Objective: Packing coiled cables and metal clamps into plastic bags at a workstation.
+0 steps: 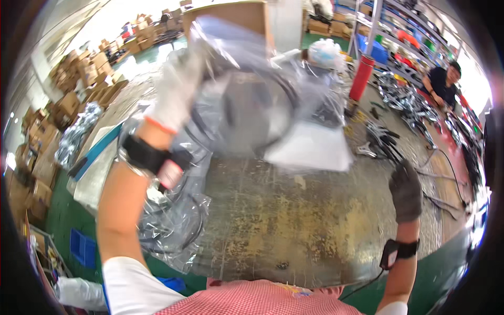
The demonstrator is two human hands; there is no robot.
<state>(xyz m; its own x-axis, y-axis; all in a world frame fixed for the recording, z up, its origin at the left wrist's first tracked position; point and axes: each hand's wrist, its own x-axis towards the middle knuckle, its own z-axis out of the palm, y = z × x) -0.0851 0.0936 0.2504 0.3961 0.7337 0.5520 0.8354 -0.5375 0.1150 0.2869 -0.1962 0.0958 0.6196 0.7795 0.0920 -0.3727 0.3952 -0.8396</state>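
Observation:
My left hand (181, 89), in a white glove and smeared by motion, is closed on the upper left of a clear plastic bag (231, 42). Inside or against that bag shows a blurred coil of dark cable (289, 105), raised over the table's far part. To the right, my right hand (406, 193) wears a dark grey glove. Its fingers are curled at the near end of a bunch of black cables (386, 142) on the table. A silver metal tool or clip (366, 151) lies beside that bunch. More clear bags with dark cable (173, 226) lie along the table's left.
A white sheet (312, 149) lies under the raised coil on the worn table (273, 226). A red post (362, 79) stands at the back right. Farther right, a person (443, 84) sits by piled wrapped parts. A blue-edged board (97, 152) and cardboard boxes (68, 105) are at left.

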